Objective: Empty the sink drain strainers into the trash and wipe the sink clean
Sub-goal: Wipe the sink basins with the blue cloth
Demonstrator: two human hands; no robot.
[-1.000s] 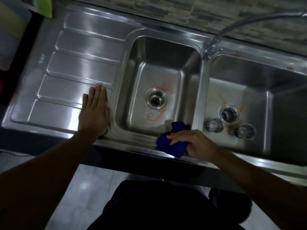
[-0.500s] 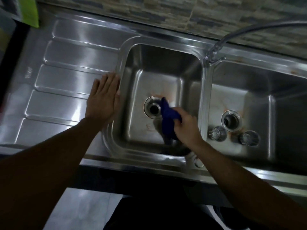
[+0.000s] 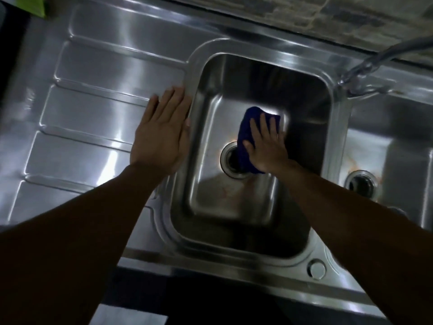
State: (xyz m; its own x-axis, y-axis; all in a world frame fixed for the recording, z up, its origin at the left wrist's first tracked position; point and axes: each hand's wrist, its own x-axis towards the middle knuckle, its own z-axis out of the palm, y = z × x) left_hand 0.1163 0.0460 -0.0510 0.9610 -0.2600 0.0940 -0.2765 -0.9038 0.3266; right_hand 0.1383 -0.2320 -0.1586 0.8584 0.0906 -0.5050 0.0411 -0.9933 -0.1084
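— Two hands at work, then? What is each doing?

— Right hand (image 3: pixel 266 146) lies flat with fingers spread, pressing a dark blue cloth (image 3: pixel 243 137) onto the floor of the left basin (image 3: pixel 234 207). It pins the cloth under the palm rather than gripping it. Left hand (image 3: pixel 161 132) is open and empty, palm down on the ribbed drainboard (image 3: pixel 93 113), its fingers just at the basin's rim, likely as a brace.

— And the cloth itself, how will it handle?

— Soft and limp, I'd judge. It will bunch up and slide on slick steel, so flat palm pressure suits it better than a pinch at one corner.

— Where does it lie?

— Directly beneath the right hand, covering the right edge of the open drain (image 3: pixel 230 160), with its far end poking out past the fingertips.

— Anything left to wipe?

— Orange staining shows around that drain and on the basin floor nearer the person. A second drain (image 3: pixel 360 184) sits in the right basin (image 3: pixel 398 137), also ringed with orange. The tap (image 3: pixel 365 66) rises between the two basins.
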